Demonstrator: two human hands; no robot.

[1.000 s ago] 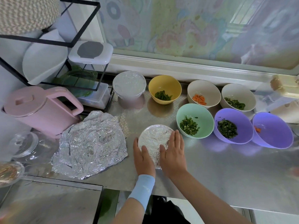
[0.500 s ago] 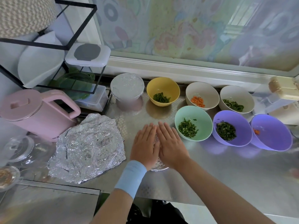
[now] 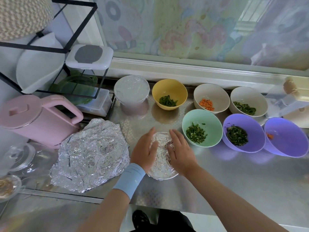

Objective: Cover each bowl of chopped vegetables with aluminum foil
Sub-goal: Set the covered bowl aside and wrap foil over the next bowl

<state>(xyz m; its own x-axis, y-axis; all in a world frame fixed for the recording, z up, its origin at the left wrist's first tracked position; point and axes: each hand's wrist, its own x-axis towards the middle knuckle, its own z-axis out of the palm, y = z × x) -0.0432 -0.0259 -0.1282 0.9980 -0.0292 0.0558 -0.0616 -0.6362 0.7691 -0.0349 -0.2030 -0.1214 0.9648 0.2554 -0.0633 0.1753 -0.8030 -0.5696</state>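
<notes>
hands [image 3: 164, 152] on foil-covered bowl [image 3: 163, 171], open bowls [image 3: 202, 128] right

Worn items: one light blue wristband [image 3: 129, 179], a plain soft fabric tube with no markings I can read, sitting right behind the left hand [image 3: 144, 151], at roughly 6 o'clock from frame centre. The right hand [image 3: 181, 153] and both forearms are bare to the frame edge. Dark clothing [image 3: 160, 221] sits at 6 o'clock on the bottom edge between the arms. It's black, with a textured patch on its 9 o'clock side; too blurred to tell the garment.
</notes>
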